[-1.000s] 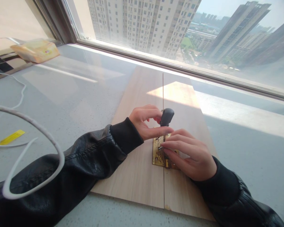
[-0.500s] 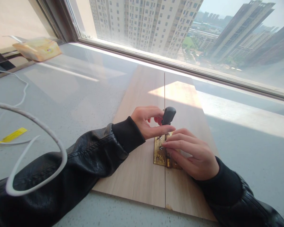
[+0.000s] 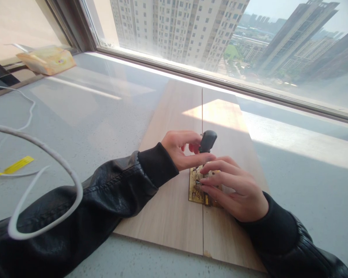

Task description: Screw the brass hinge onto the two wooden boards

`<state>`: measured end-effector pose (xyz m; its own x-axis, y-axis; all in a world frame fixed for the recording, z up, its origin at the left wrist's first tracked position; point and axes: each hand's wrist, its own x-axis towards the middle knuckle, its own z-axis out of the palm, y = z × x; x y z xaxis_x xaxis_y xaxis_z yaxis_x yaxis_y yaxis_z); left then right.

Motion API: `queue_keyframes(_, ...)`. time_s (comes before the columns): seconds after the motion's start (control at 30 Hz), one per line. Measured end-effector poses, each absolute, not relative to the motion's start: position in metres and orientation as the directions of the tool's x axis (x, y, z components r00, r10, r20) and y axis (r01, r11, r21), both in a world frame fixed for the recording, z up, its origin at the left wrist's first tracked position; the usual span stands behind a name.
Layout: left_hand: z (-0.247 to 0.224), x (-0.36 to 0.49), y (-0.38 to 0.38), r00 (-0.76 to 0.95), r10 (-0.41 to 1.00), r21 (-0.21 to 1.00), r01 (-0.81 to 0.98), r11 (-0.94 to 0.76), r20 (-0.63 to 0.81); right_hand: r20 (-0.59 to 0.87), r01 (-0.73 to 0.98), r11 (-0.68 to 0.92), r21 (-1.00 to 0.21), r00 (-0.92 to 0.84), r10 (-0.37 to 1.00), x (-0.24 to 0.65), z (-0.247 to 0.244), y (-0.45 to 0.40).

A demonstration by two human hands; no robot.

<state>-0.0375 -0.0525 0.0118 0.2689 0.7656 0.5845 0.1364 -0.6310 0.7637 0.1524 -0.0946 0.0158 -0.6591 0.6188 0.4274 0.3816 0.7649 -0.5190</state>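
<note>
A brass-coloured hinge [image 3: 193,195] lies across the seam between two light wooden boards [image 3: 168,216]. My left hand [image 3: 183,150] is closed around a screwdriver [image 3: 208,140] just beyond the hinge, its dark handle sticking up between thumb and fingers. The shaft and tip are hidden by my hands. Over the right part of the hinge is my right hand [image 3: 236,189], thumb and fingertips pinched on a small screw [image 3: 197,182] at the hinge's left leaf. How deep the screw sits cannot be seen.
A white cable [image 3: 49,144] loops over my left sleeve, and a yellow tag [image 3: 18,165] lies beside it on the speckled white counter [image 3: 110,116]. A soft pack of tissues [image 3: 48,61] rests at the far left corner. The window frame [image 3: 220,83] borders the back.
The fingers of my right hand have shifted slightly around the screw, the index finger lifting a little away. My left hand and the screwdriver hold nearly the same place.
</note>
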Motion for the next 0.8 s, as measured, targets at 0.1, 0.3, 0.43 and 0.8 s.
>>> queue_keyframes(0.1, 0.012, -0.0374, -0.0529, 0.261, 0.771, 0.767, 0.141, -0.626, 0.582, 0.427, 0.407, 0.753, -0.517, -0.639, 0.64, 0.1516, 0.0138, -0.0945)
queue_keyframes(0.3, 0.0124, -0.037, -0.053, 0.262, 0.774, 0.774, 0.13, -0.62, 0.576, 0.424, 0.417, 0.751, -0.512, -0.637, 0.643, 0.1508, 0.0127, -0.0927)
queue_keyframes(0.43, 0.0128, -0.037, -0.0528, 0.257, 0.775, 0.777, 0.119, -0.618, 0.577, 0.416, 0.405, 0.77, -0.493, -0.667, 0.617, 0.1516, 0.0126, -0.0931)
queue_keyframes(0.8, 0.0111, -0.0372, -0.0533, 0.276, 0.801, 0.8, 0.146, -0.582, 0.532, 0.439, 0.437, 0.765, -0.473, -0.636, 0.635, 0.1471, 0.014, -0.0943)
